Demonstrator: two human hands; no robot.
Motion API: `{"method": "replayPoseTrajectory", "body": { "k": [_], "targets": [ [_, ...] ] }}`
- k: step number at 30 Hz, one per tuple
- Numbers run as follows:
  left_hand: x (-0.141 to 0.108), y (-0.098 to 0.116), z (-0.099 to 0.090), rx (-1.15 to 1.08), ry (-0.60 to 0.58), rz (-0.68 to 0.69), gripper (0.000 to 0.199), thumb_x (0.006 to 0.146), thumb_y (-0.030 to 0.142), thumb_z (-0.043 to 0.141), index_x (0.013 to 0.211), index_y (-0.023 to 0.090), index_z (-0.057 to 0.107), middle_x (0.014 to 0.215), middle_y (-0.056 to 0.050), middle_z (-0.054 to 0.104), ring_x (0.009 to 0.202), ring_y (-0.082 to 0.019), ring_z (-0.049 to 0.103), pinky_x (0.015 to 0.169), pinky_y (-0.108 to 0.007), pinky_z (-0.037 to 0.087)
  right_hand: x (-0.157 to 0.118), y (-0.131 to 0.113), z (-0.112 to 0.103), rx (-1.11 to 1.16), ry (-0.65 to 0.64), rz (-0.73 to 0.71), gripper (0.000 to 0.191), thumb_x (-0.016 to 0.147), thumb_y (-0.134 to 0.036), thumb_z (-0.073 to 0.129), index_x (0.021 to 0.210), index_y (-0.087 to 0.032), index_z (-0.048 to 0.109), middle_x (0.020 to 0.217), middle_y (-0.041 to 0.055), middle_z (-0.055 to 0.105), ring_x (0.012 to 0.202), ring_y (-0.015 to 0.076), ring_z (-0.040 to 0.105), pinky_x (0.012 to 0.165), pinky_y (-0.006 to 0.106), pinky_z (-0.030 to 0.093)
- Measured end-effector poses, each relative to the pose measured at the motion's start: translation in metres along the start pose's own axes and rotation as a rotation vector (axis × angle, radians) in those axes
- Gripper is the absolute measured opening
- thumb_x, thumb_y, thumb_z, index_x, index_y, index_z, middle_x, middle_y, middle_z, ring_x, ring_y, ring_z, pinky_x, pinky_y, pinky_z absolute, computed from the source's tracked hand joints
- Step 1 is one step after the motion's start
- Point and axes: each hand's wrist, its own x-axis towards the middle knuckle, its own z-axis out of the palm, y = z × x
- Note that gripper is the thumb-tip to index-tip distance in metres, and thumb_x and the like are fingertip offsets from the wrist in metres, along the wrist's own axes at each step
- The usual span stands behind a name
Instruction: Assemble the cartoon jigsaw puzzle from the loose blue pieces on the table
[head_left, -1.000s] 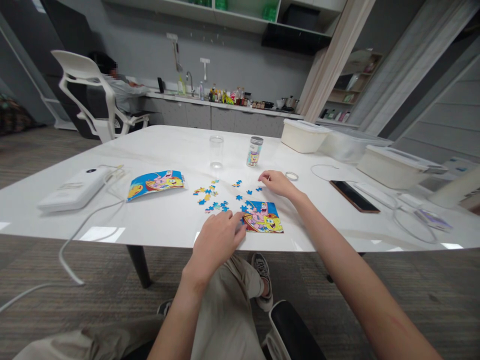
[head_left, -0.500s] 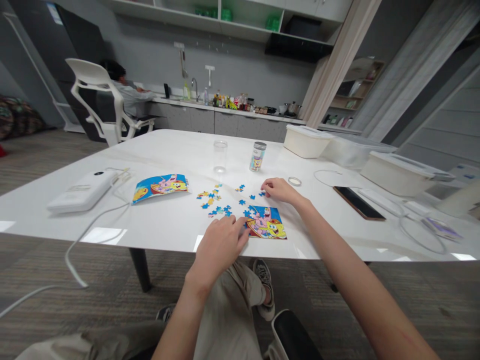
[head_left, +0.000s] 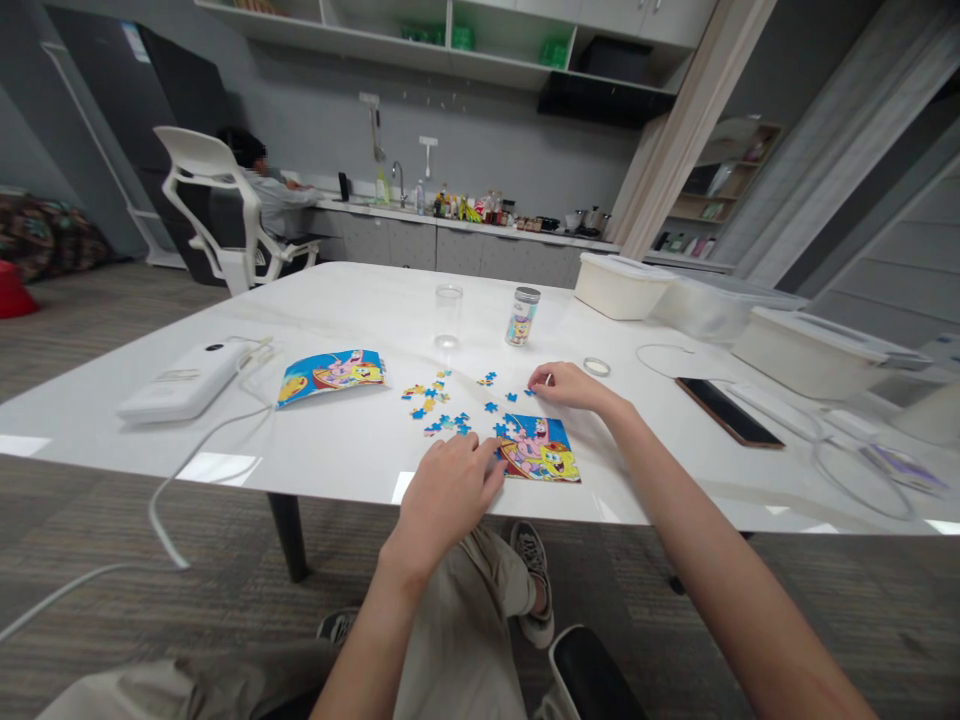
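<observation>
A partly joined cartoon jigsaw puzzle (head_left: 541, 450) lies near the table's front edge, in blue, pink and yellow. My left hand (head_left: 454, 480) rests at its left side, palm down, fingers loosely spread and touching that edge. Beyond the puzzle's upper edge, my right hand (head_left: 564, 384) has its fingertips closed on a small blue puzzle piece (head_left: 529, 392), mostly covered by the fingers. Loose blue pieces (head_left: 491, 407) lie between the two hands. More pieces, yellow and blue, form a scattered group (head_left: 429, 400) past my left hand. A curled picture sheet (head_left: 334, 376) with similar artwork is farther left.
Behind the pieces stand a clear jar (head_left: 448, 318) and a printed canister (head_left: 522, 318). A ring (head_left: 597, 367) and a phone (head_left: 727, 411) lie right, with lidded boxes (head_left: 806, 350) behind. A white device (head_left: 184, 382) with cables sits left. A person (head_left: 274, 200) sits across the room.
The whole view has shifted slightly, so everything appears a little farther right. Both hands stay in nearly the same places relative to the puzzle.
</observation>
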Motion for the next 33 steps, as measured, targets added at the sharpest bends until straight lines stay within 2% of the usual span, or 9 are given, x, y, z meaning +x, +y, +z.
{"method": "replayPoseTrajectory", "body": {
  "k": [4,12,18,23,33],
  "targets": [
    [0.0,-0.0002,0.0007,0.007,0.007,-0.002,0.03,0.098,0.032,0.038,0.116,0.019,0.059,0.093,-0.007,0.064,0.086,-0.022,0.059,0.076,-0.036,0.045,-0.0019,0.0019,-0.0057,0.017,-0.011,0.039,0.023,0.079,-0.013,0.056,0.09,-0.016,0.075,0.089,0.007,0.073,0.078,0.0172,0.062,0.072,0.025,0.045],
    [0.0,0.0,0.0016,0.017,0.009,-0.002,0.03,0.098,0.032,0.039,0.116,0.019,0.058,0.094,-0.007,0.064,0.087,-0.022,0.059,0.076,-0.036,0.045,0.0,0.0063,-0.0021,0.037,-0.031,-0.008,0.018,0.076,-0.025,0.065,0.089,-0.016,0.074,0.089,0.0064,0.071,0.076,0.0163,0.061,0.071,0.025,0.045],
    [0.0003,0.0003,0.0015,0.024,0.011,-0.004,0.029,0.097,0.032,0.04,0.116,0.02,0.058,0.093,-0.006,0.064,0.086,-0.022,0.06,0.075,-0.036,0.045,0.002,0.0063,0.0012,0.101,-0.029,0.003,0.013,0.074,-0.023,0.066,0.084,-0.015,0.07,0.083,0.0059,0.07,0.073,0.0159,0.061,0.069,0.026,0.045],
    [0.0001,0.0001,0.0021,0.034,0.016,-0.003,0.029,0.098,0.032,0.039,0.116,0.02,0.058,0.093,-0.006,0.064,0.086,-0.022,0.06,0.074,-0.036,0.045,0.0013,0.004,0.0011,0.19,-0.015,-0.066,0.008,0.071,-0.022,0.065,0.076,-0.016,0.066,0.075,0.0028,0.068,0.069,0.0143,0.059,0.066,0.025,0.043],
    [0.0001,0.0003,0.0019,0.02,0.011,-0.002,0.029,0.097,0.031,0.04,0.116,0.019,0.059,0.094,-0.006,0.064,0.087,-0.023,0.06,0.075,-0.037,0.045,0.0016,0.0034,0.0024,0.233,0.019,-0.078,0.007,0.072,-0.02,0.062,0.077,-0.015,0.065,0.073,0.0026,0.067,0.068,0.0137,0.057,0.066,0.025,0.043]
  ]
}}
